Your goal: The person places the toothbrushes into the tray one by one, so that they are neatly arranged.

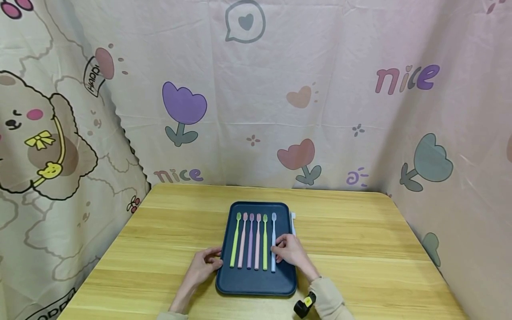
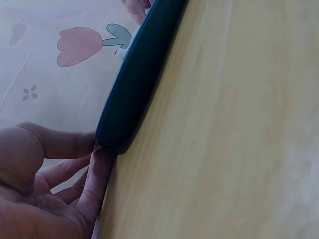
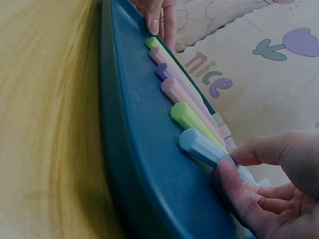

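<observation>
A dark blue tray (image 1: 256, 282) lies on the table, with several toothbrushes side by side on it: green (image 1: 235, 242), pink (image 1: 242, 243) and purple (image 1: 250, 242) ones among them. My right hand (image 1: 291, 250) pinches a light blue toothbrush (image 1: 274, 231) by its handle, at the right end of the row. Its blunt handle end (image 3: 197, 144) points toward the tray's near side in the right wrist view. At the tray's left rim, my left hand (image 2: 55, 184) holds the edge between thumb and finger.
Along the tray's right edge, partly hidden by my right hand, is another pale toothbrush (image 1: 293, 220). The wooden table (image 1: 172, 222) extends on both sides of the tray. A printed curtain (image 1: 248, 111) hangs behind and at the sides.
</observation>
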Demonstrator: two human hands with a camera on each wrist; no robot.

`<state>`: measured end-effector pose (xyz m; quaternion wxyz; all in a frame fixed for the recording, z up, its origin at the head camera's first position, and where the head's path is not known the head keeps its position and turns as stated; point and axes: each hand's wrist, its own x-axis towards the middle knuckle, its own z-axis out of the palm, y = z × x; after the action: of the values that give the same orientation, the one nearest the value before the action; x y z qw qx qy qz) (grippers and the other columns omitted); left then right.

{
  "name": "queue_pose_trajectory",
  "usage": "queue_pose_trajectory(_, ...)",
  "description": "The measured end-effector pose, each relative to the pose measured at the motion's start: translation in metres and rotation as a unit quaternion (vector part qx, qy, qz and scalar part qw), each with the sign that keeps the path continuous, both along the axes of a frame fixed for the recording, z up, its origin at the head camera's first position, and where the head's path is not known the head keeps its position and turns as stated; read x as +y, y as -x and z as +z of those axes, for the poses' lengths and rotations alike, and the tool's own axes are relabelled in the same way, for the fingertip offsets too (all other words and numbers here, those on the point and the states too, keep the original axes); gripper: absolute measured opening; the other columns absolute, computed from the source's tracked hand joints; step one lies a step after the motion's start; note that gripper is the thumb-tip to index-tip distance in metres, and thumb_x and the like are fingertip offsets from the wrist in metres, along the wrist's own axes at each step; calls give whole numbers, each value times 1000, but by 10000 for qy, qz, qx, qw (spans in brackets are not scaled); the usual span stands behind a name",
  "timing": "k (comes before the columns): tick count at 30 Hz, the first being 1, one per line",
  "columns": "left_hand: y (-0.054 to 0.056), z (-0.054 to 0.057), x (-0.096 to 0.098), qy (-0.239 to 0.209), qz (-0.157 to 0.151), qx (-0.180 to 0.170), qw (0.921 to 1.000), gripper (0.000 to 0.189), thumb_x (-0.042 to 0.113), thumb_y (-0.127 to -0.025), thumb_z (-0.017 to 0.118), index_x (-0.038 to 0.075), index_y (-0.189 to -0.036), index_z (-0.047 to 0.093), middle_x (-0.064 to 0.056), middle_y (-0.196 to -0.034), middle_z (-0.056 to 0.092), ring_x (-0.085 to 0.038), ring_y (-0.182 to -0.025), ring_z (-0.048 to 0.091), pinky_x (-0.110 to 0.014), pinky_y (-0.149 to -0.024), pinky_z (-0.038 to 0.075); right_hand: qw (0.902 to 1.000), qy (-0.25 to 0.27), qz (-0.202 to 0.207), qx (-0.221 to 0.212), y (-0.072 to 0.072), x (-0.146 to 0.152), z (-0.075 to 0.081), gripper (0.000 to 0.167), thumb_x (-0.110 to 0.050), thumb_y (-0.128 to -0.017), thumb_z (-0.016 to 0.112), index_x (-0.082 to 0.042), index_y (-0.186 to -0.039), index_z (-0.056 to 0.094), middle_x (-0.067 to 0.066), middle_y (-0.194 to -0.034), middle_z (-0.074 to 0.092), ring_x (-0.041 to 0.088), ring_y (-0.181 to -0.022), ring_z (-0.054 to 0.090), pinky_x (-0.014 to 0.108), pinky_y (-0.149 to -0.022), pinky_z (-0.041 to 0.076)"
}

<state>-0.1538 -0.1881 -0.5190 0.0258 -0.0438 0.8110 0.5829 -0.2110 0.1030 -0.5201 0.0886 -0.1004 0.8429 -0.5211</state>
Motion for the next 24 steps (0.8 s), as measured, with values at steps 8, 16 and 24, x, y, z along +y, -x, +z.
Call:
queue_pose_trajectory(8, 0, 0, 0, 17, 47, -12, 10000, 41, -9, -83, 69, -13, -124, 63, -22, -110, 70, -10, -75, 57, -19, -65, 46, 9999, -108, -35, -13, 0, -2, -1, 20, -10, -88, 72, 6, -97, 63, 7, -68, 67, 13, -52, 65, 29, -52, 56)
queue_pose_trajectory(16, 1, -1, 1, 92, 90, -16, 9999, 41, -9, -83, 70, -12, -124, 63, -21, -110, 70, -11, -76, 57, -19, -65, 45, 9999, -129, -29, 34, 0, -2, -2, 20, -10, -88, 72, 6, -97, 63, 7, -68, 67, 14, -51, 66, 29, -51, 56)
queue_pose_trajectory(24, 2, -1, 1, 161, 124, -25, 9998, 40, -8, -83, 70, -12, -123, 64, -20, -109, 71, -11, -76, 57, -19, -65, 45, 9999, -105, -22, 71, -1, -2, -1, 21, -10, -88, 73, 7, -97, 64, 8, -68, 67, 16, -52, 67, 29, -51, 56)
